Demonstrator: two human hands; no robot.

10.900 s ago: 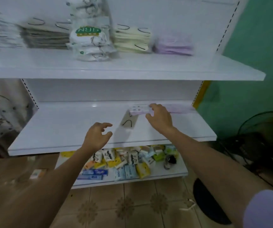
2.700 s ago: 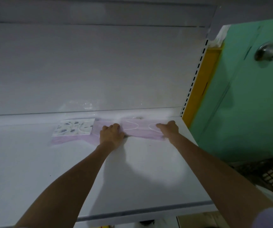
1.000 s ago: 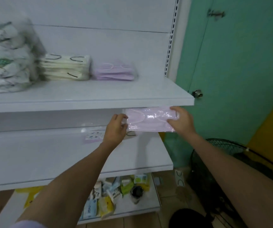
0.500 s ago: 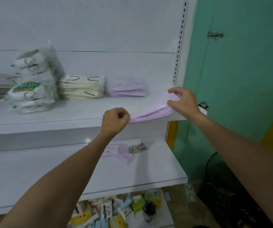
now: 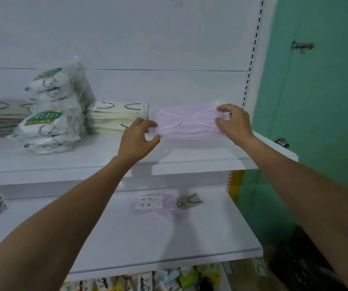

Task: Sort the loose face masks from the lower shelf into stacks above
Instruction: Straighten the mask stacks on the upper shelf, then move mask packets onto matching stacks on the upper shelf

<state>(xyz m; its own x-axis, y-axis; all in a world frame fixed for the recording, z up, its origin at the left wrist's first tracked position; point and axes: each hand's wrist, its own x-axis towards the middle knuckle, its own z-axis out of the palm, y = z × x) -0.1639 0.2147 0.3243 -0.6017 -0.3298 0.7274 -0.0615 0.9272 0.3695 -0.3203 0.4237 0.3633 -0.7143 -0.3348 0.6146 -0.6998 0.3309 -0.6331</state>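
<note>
My left hand and my right hand pinch the two ends of a wrapped pink face mask. The mask lies flat on top of the pink stack at the right end of the upper shelf. On the lower shelf lie three loose masks: a patterned one, a pink one partly under it, and a grey one with black loops.
Left of the pink stack on the upper shelf stand a cream mask stack, a heap of white N95 packs and a grey stack. A green door is at the right. Small packets fill the bottom shelf.
Both hands have lifted the pink mask from below the upper shelf's edge and carried it back onto the pink stack, where it now lies flat.
</note>
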